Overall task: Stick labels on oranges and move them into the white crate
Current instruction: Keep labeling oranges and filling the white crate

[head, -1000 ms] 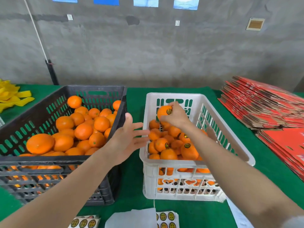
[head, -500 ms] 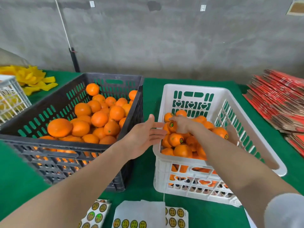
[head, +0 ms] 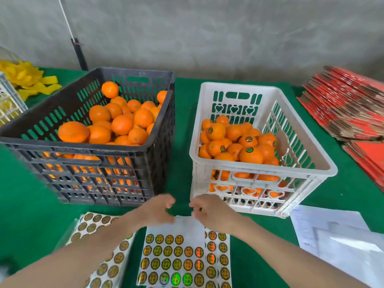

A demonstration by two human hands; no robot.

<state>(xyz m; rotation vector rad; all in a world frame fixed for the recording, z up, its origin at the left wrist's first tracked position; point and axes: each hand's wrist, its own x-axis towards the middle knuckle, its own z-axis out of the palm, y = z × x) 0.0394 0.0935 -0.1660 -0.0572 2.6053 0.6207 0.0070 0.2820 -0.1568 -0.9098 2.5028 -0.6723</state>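
Left hand [head: 154, 208] and right hand [head: 209, 210] hover loosely curled, grasping nothing, above the label sheet [head: 172, 252] at 6 o'clock, likely to peel the next label.

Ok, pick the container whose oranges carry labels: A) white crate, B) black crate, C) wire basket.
A: the oranges in the white crate show round stickers, and those in the black crate show none.
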